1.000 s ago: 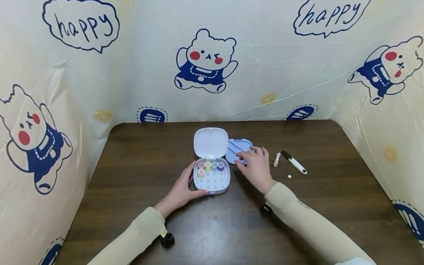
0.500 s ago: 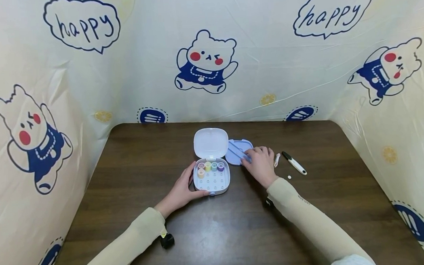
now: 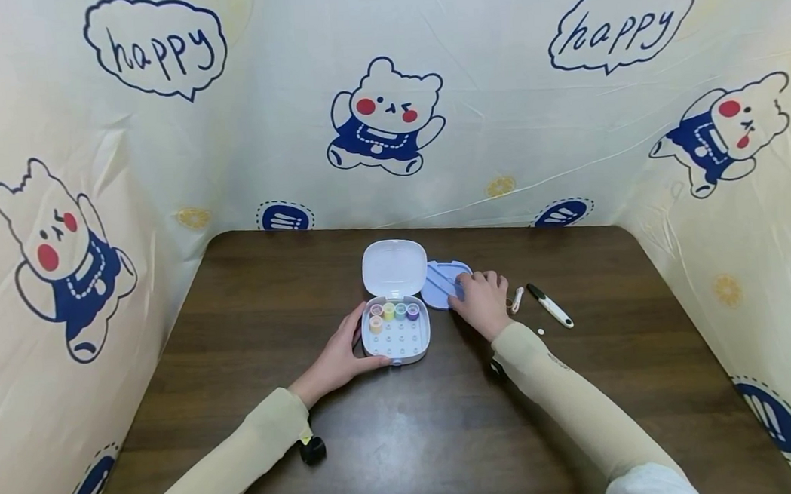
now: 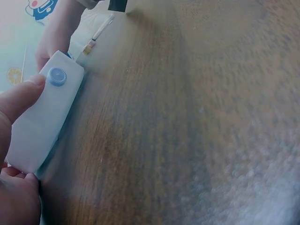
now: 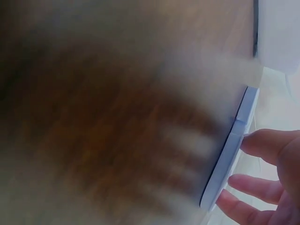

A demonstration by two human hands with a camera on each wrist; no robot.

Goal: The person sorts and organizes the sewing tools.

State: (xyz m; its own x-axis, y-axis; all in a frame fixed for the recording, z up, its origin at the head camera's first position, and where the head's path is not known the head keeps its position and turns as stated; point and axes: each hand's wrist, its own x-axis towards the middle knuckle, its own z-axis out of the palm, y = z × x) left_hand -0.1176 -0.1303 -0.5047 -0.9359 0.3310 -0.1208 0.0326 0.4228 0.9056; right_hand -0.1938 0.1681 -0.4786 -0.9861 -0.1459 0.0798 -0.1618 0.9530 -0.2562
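A white sewing box (image 3: 409,357) stands with its lid (image 3: 394,267) up. Several coloured thread spools (image 3: 389,311) sit in its back rows; bare pegs show in front. My left hand (image 3: 337,362) grips the box's left side, thumb at the front; the left wrist view shows that thumb beside the round blue latch (image 4: 57,77). Behind and to the right lies a flat light-blue tray (image 3: 438,282) with a diagonal bar. My right hand (image 3: 484,304) is at its right end. In the right wrist view its thumb (image 5: 267,144) touches the tray's edge; whether the fingers pinch anything is unclear.
Right of my right hand lie a small white item (image 3: 517,300), a black-and-white pen-shaped tool (image 3: 550,305) and a small white disc (image 3: 540,332). The brown table (image 3: 288,276) ends at a printed cloth backdrop (image 3: 481,83).
My right hand has shifted from over the tray to its right end, first rightward, then slightly back left. The left hand and the sewing box have stayed in place.
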